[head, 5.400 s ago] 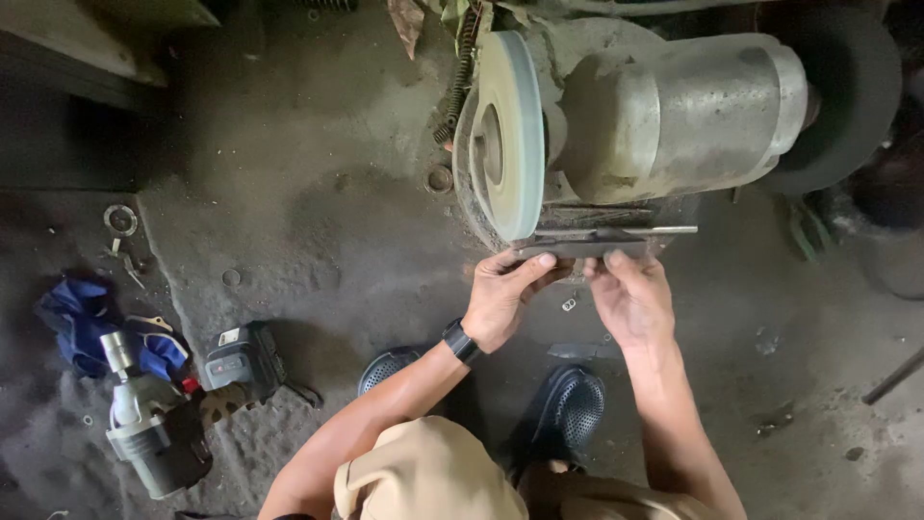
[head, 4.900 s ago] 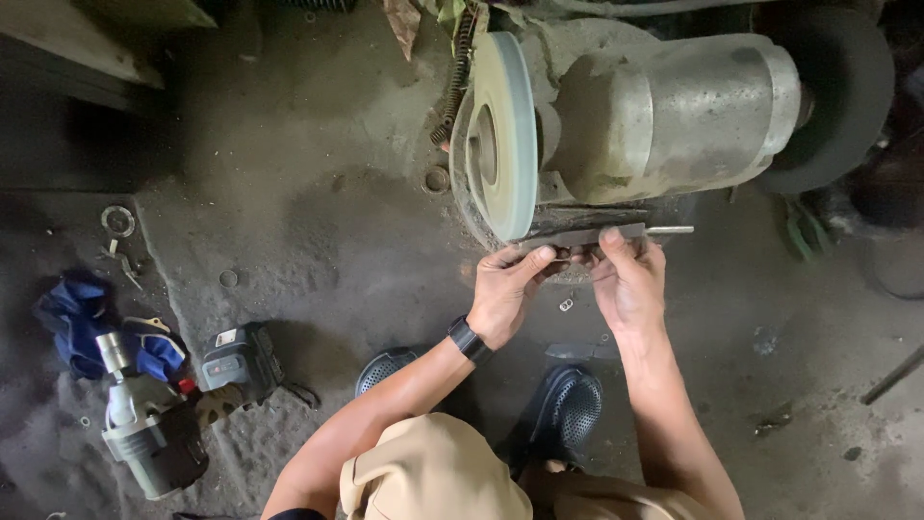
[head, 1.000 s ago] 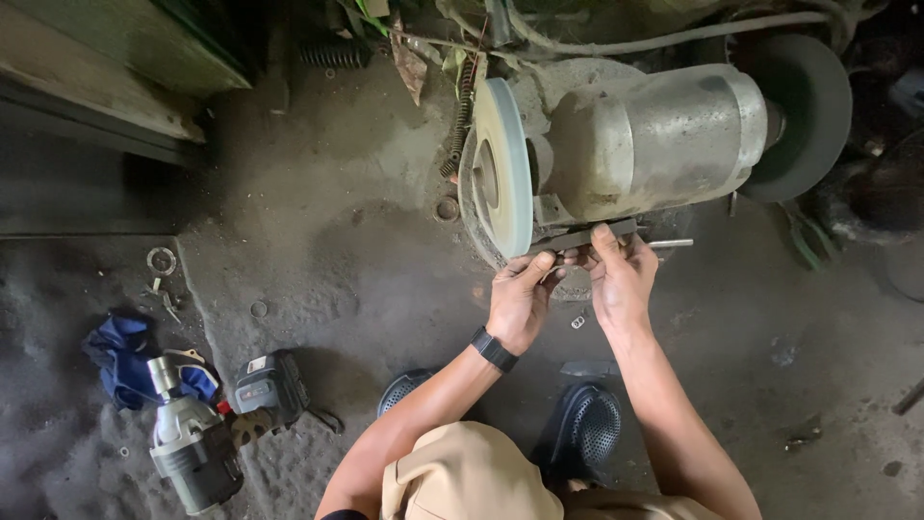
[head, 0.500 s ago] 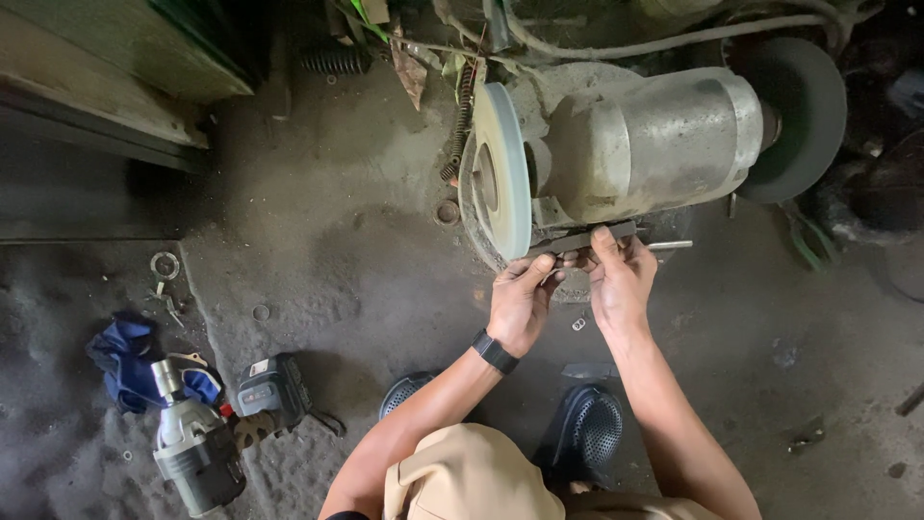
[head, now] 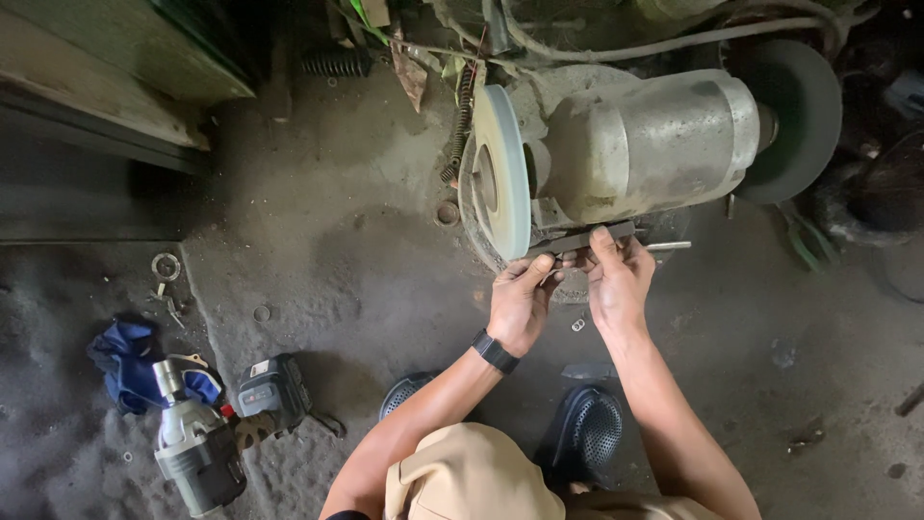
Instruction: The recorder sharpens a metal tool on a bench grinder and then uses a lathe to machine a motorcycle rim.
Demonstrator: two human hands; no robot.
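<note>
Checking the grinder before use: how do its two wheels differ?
The pale wheel on the left end of the motor is light grey-green; the dark wheel on the right end is near black. Both hands, left hand and right hand, hold a metal bar at the pale wheel; nothing touches the dark one. Both are round.

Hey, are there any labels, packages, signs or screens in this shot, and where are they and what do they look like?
Label: small white rectangle with a red patch, on top of the dark battery pack on the floor at lower left, beside the grey power tool.
Watch: black band on the left wrist; any face or screen is too small to tell.
No packages or signs in view.
</note>
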